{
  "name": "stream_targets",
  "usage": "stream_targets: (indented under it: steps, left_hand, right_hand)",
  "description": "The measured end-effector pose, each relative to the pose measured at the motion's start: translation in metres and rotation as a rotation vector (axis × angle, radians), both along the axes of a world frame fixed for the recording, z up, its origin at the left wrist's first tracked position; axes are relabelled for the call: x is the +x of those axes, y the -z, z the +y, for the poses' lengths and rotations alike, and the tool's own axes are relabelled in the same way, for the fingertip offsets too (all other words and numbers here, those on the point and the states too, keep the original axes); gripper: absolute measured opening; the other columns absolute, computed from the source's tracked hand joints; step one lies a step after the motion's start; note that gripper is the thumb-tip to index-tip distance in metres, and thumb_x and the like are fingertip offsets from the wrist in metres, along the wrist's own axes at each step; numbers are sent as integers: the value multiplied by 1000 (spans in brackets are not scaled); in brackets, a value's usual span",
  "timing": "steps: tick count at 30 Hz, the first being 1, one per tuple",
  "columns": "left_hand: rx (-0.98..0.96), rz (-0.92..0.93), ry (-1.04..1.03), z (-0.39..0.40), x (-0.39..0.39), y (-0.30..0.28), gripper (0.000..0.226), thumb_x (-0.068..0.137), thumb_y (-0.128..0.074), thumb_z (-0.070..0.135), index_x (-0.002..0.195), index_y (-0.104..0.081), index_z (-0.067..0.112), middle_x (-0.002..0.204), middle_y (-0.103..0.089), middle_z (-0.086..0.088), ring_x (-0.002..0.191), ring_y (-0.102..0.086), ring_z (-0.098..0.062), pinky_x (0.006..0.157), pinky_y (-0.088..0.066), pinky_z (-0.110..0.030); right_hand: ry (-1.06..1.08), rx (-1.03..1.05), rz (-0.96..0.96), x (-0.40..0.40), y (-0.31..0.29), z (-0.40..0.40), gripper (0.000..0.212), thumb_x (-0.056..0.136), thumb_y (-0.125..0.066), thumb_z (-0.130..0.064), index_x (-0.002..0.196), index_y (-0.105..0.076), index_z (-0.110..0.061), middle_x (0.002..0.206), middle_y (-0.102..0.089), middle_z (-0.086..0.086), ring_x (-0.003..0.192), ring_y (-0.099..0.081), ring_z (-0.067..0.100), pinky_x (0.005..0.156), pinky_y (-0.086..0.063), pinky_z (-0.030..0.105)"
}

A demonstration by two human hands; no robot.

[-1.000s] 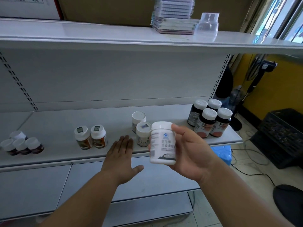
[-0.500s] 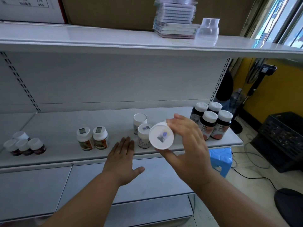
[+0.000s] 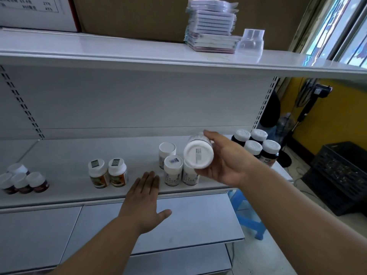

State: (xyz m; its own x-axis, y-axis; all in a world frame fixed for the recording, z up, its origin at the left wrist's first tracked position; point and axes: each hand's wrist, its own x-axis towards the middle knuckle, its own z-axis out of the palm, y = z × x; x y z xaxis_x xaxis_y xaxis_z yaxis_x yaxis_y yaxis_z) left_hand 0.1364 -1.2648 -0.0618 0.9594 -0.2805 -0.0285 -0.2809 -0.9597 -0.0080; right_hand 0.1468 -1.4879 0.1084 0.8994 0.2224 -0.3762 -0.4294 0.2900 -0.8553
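One wide-angle view, worn on the person's head, faces a white shelf unit from close by, tilted slightly down. The middle shelf [image 3: 69, 155] fills the centre, the upper shelf [image 3: 119, 56] crosses near the top, and the left hand [image 3: 145, 197] and right hand [image 3: 228, 161] reach in from below, floor [image 3: 264, 255] at lower right
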Motion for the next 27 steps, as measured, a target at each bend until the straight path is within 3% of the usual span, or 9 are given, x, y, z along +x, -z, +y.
stream_targets:
  steps: [2,4,7,9,12,17,20,24,27]
  left_hand:
    - [-17,-9,9,-1,0,1,112,69,-4,85,152,24,15,158,34,-5,144,32,-17,119,17,-37]
    - [-35,-7,-4,-2,0,0,107,81,-18,84,149,28,16,155,36,-4,140,34,-14,119,18,-35]
    - [-72,-21,-8,-1,-1,-1,104,86,-29,80,140,34,16,151,40,-2,139,35,-12,115,20,-33]
    - [-92,-40,-7,0,1,2,105,85,-28,81,139,34,15,151,39,-3,144,31,-16,114,19,-35]
    - [-102,-35,-1,-1,2,5,108,84,-27,82,142,30,12,154,35,-5,147,26,-19,115,16,-37]
    - [-42,8,-22,1,5,7,111,76,-36,85,153,-28,4,160,-26,-15,147,-27,-28,115,-8,-40]
    - [-55,-1,-3,1,7,10,109,74,-41,85,147,-41,4,153,-40,-15,140,-41,-29,112,-16,-40]
    - [-77,-3,-21,0,6,8,110,75,-39,85,150,-35,4,156,-36,-16,143,-37,-28,112,-16,-40]
    - [-88,-31,8,-1,4,4,110,81,-32,82,151,14,11,162,16,-8,148,14,-19,116,9,-37]
  right_hand:
    - [68,-91,-133,29,0,-3,31,92,-59,-29,111,-62,-5,101,-68,18,84,-68,30,75,-59,44]
    - [87,-441,-350,59,-2,-7,20,90,-62,-19,107,-60,-8,105,-67,17,89,-68,28,82,-58,44]
    - [-43,-973,-522,90,0,-7,32,78,-72,-19,105,-56,-23,104,-62,0,90,-60,20,68,-51,32]
    - [-136,-1132,-545,100,8,-6,39,74,-74,-20,107,-54,-26,105,-59,0,91,-57,21,63,-43,27]
    - [-258,-1310,-566,109,19,-3,43,72,-72,-23,111,-54,-23,107,-60,4,90,-57,23,68,-49,32]
    - [-460,-1381,-488,119,35,3,44,80,-69,-29,120,-51,-20,111,-57,5,91,-56,22,71,-49,33]
    - [-456,-1353,-444,126,40,1,43,80,-64,-30,120,-51,-22,113,-58,4,93,-58,21,76,-52,35]
    - [-455,-1301,-399,128,42,1,48,76,-64,-40,121,-50,-29,116,-59,0,94,-59,17,84,-53,38]
    - [-449,-1286,-474,125,41,7,50,79,-67,-40,125,-50,-30,123,-58,-1,101,-59,19,89,-52,38]
